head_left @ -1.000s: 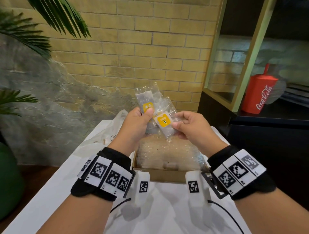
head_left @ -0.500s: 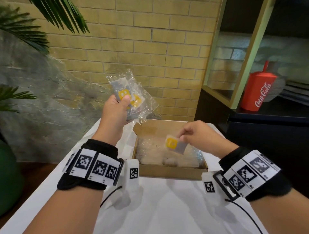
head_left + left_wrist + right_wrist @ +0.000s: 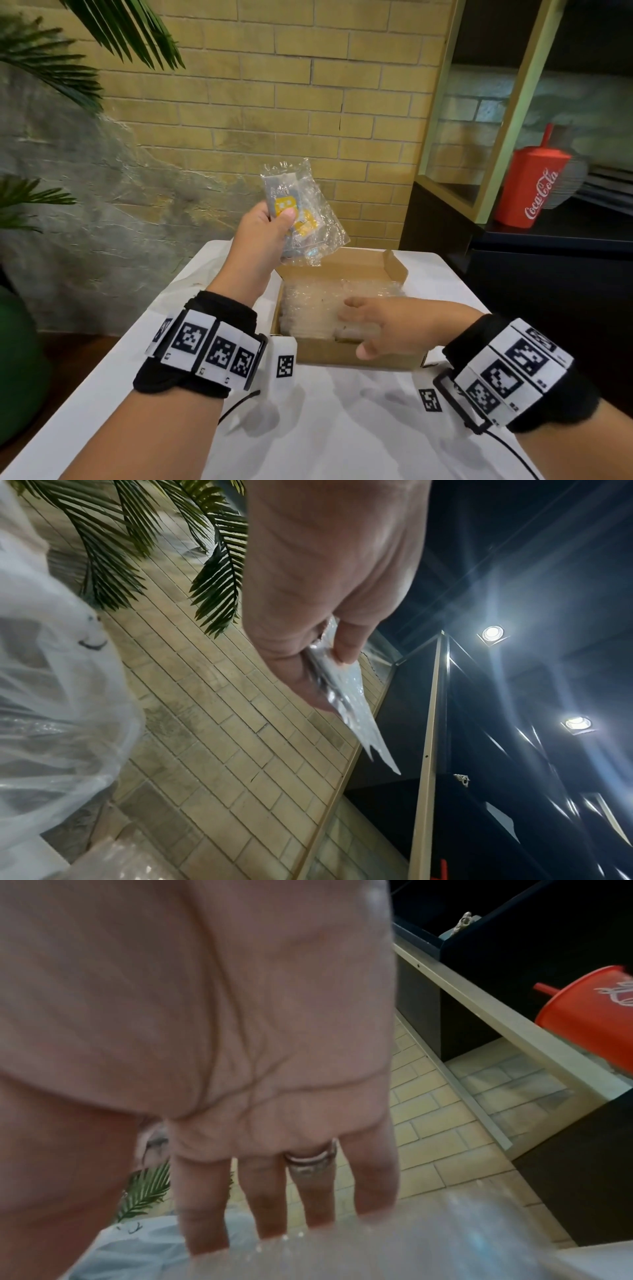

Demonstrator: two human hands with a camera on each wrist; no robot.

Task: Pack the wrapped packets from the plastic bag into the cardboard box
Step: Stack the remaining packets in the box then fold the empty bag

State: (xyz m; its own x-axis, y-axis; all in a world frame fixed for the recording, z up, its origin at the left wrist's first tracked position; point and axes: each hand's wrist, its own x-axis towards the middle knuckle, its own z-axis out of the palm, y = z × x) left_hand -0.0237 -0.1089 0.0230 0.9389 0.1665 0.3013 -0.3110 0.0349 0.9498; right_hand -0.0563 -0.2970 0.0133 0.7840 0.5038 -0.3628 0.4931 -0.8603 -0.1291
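My left hand [image 3: 263, 233] is raised above the far left corner of the cardboard box [image 3: 342, 356] and grips a small bunch of clear wrapped packets [image 3: 301, 212] with yellow labels, thumb on the front one. In the left wrist view the packets [image 3: 342, 696] show edge-on, pinched between thumb and fingers [image 3: 298, 674]. My right hand [image 3: 380, 325] lies low in the box with straight fingers [image 3: 260, 1199] on the layer of clear packets [image 3: 318, 305] there. The packet it carried is hidden. The white plastic bag [image 3: 51, 696] lies left of the box, behind my left arm.
The box stands on a white table [image 3: 329, 421] against a brick wall. A black shelf unit with a red Coca-Cola cup [image 3: 531, 188] is on the right. Palm fronds [image 3: 44, 68] hang at the left, above a green pot [image 3: 17, 359].
My right hand took one packet from the bunch, carried it down into the box and now lies flat on the packets. My left hand stays raised with the rest.
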